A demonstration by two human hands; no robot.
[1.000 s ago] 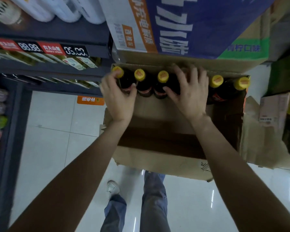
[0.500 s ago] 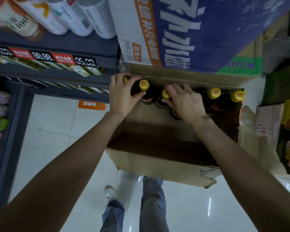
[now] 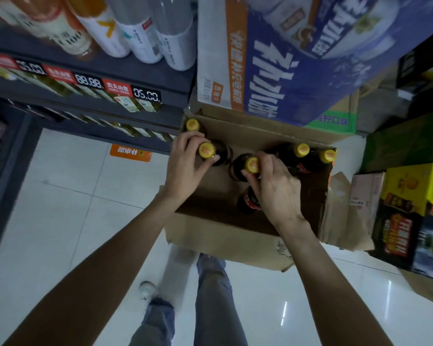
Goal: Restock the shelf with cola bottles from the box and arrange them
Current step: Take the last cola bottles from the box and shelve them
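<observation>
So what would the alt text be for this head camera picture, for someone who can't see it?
A person's left hand and right hand each grip a yellow-capped cola bottle by the neck inside an open cardboard box beside a drinks shelf.

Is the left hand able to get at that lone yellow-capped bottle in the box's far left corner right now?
Probably not yet: the left hand already holds a cola bottle by its neck. The corner bottle stands just beyond its fingers, cap uncovered, so once freed it likely can.

A blue printed carton (image 3: pixel 298 58) sits near yellow boxes (image 3: pixel 415 186) (right side).
</observation>
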